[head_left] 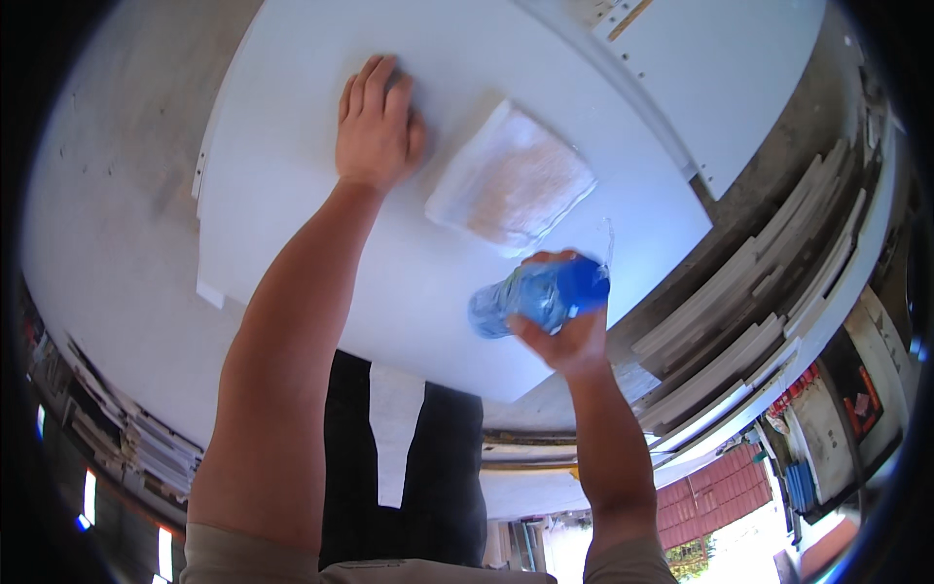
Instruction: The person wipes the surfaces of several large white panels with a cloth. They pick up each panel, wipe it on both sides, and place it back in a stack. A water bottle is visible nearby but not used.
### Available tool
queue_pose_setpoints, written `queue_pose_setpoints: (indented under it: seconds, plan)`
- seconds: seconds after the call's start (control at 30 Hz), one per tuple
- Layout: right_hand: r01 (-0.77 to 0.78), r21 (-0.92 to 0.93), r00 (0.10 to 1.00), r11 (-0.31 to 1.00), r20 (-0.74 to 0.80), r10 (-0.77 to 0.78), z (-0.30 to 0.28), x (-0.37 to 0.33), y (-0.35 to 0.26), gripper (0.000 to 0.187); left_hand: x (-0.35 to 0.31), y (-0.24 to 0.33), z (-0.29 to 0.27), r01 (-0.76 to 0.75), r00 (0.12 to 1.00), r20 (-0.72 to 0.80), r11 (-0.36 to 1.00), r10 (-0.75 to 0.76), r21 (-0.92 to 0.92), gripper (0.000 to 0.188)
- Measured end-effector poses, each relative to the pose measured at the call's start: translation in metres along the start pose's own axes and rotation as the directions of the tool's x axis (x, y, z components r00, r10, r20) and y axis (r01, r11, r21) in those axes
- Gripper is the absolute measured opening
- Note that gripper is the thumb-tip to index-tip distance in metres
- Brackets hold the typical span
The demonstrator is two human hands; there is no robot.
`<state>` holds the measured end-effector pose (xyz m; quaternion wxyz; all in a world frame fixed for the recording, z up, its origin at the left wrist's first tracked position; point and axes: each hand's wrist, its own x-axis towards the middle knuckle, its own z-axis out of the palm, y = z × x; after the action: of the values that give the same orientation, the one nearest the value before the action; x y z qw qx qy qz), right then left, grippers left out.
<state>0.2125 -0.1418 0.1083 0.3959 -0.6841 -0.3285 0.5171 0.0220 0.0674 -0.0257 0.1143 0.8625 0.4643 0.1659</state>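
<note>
The left hand (377,127) lies flat, palm down, on the big white panel (292,243), fingers together and stretched toward its far edge, gripping nothing. The right hand (567,331) is wrapped around a blue plastic bottle (538,294), thumb on the near side and fingers curled over the top; the bottle is tipped well over, almost on its side, with its darker blue end pointing away to the right. It hangs just above the near right part of the panel, close to the edge

Between the two hands, nearer the bottle, a folded whitish cloth (511,180) with a faint orange-brown stain across its middle rests on the panel. It lies just beside the left hand's thumb side and just beyond the bottle; from here I cannot tell whether the bottle touches it. A thin thread of liquid seems to show near the bottle's far end, but it is too faint to be sure of

The panel itself sits on a larger pale worktop (107,224) that spreads off to the left. A second white board (720,78) with small holes along its edge lies at the upper right. Further right, stacked white boards (759,321) stand on edge in a rack. Below the panel the person's dark trousers (438,477) show between the forearms, with a pale strip hanging in front
</note>
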Motion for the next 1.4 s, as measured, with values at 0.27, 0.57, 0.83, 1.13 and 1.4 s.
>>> queue_pose_setpoints:
  seconds: [0.27,0.57,0.83,1.13,1.4]
  plan:
    - [0.526,-0.032,0.848,0.850,0.097,-0.522,-0.069,0.040,-0.051,0.082,0.001,0.002,-0.008,0.045,0.996,0.072,0.998,-0.047,0.033,0.041]
    - [0.130,-0.481,0.702,0.867,-0.573,-0.423,-0.172,0.211,-0.099,0.081,0.000,0.001,-0.006,0.041,0.997,0.071,0.999,-0.042,0.028,0.042]
    - [-0.023,-0.392,0.739,0.920,-0.627,-0.248,-0.235,0.286,-0.068,0.094,0.002,0.004,-0.005,0.026,0.998,0.063,0.999,-0.028,0.032,0.042]
    - [-0.067,-0.364,0.764,0.929,-0.618,-0.188,-0.166,0.212,-0.025,0.067,-0.001,0.001,-0.004,0.028,0.996,0.077,0.997,-0.034,0.071,0.041]
    - [0.090,-0.795,0.996,0.600,0.066,-0.061,-0.006,0.156,-0.013,0.059,0.002,0.005,-0.004,0.000,0.999,0.053,0.998,-0.003,0.062,0.040]
